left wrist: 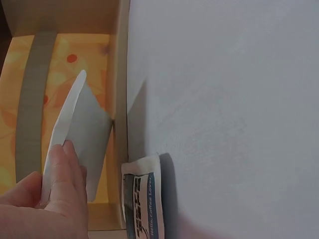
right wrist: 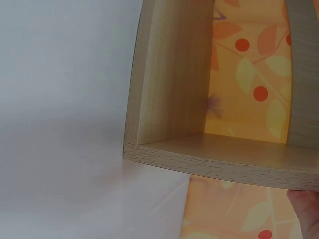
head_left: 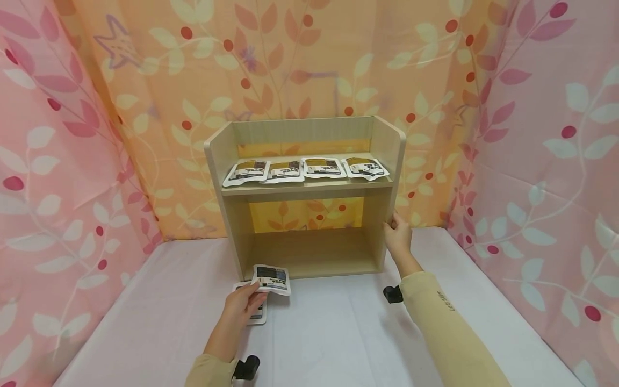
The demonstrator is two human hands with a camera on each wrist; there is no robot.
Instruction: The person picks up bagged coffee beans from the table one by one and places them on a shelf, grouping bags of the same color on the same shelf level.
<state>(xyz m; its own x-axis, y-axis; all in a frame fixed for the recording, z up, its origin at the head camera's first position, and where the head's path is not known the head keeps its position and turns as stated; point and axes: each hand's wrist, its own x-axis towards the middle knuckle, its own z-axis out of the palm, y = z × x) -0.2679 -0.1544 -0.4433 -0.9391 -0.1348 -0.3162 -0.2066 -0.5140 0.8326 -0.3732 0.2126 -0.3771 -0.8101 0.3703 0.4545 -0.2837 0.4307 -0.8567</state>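
My left hand (head_left: 240, 305) pinches a white coffee packet (head_left: 273, 279) with a printed label, held above the table near the shelf's lower left front. In the left wrist view the held packet (left wrist: 88, 137) is seen from its plain pale side, thumb on one face and fingers on the other. Partly hidden beneath it, another coffee packet (left wrist: 144, 199) lies on the table by the shelf. A two-level wooden shelf (head_left: 309, 189) stands ahead, with several coffee packets (head_left: 324, 167) in a row on its upper level. My right hand (head_left: 399, 239) grips the shelf's right side panel near its front edge.
A white cloth covers the table (head_left: 329, 333). Orange patterned fabric (head_left: 300, 64) hangs behind the shelf, and pink patterned fabric (head_left: 546, 177) hangs at both sides. Black wrist mounts (head_left: 393, 294) stick out from both sleeves.
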